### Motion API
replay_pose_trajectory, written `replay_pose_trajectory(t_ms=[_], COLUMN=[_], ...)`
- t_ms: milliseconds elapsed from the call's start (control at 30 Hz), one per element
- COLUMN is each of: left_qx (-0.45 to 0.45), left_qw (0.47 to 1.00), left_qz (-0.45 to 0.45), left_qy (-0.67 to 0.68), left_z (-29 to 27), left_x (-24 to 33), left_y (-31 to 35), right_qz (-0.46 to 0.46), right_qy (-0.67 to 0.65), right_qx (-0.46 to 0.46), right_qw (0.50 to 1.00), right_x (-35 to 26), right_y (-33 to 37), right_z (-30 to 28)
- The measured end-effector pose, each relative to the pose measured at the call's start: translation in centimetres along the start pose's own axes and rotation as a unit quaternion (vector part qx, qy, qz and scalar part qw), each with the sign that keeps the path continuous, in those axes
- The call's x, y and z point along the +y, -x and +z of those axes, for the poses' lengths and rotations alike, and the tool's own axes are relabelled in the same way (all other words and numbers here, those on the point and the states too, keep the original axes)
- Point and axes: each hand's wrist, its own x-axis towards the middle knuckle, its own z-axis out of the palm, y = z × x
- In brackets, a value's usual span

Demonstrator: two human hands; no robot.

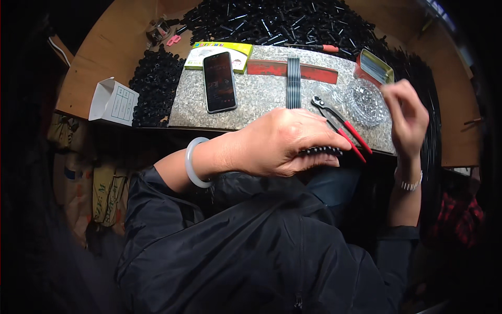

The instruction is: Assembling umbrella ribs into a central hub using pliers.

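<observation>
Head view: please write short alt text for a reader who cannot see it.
A person's left hand holds a row of black ridged parts over a speckled stone slab, while the right hand is raised beside a clear plastic bag. Red-handled pliers and a smartphone lie on the slab.

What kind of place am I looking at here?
Probably a small hand-assembly workbench in a workshop. Heaps of small black plastic parts ring a speckled stone slab, red-handled pliers lie on it, and the left hand holds a row of the black parts.
</observation>
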Motion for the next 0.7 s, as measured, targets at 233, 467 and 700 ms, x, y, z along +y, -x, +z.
replay_pose_trajectory(t_ms=[233,467,700], left_qx=[0.004,0.015,0.015], left_qw=[0.995,0.993,0.993], left_qz=[0.026,0.041,0.043], left_qy=[-0.094,-0.112,-0.108], left_z=[0.3,0.4,0.3], left_x=[0.1,-0.1,-0.3], left_y=[0.5,0.6,0.5], right_qz=[-0.149,-0.153,-0.145], right_qy=[0.076,0.113,0.115], right_qx=[-0.048,-0.018,0.0], right_qw=[0.985,0.982,0.983], right_x=[-7.8,-8.0,-8.0], right_y=[4.7,5.0,4.9], right_z=[0.9,0.7,0.3])
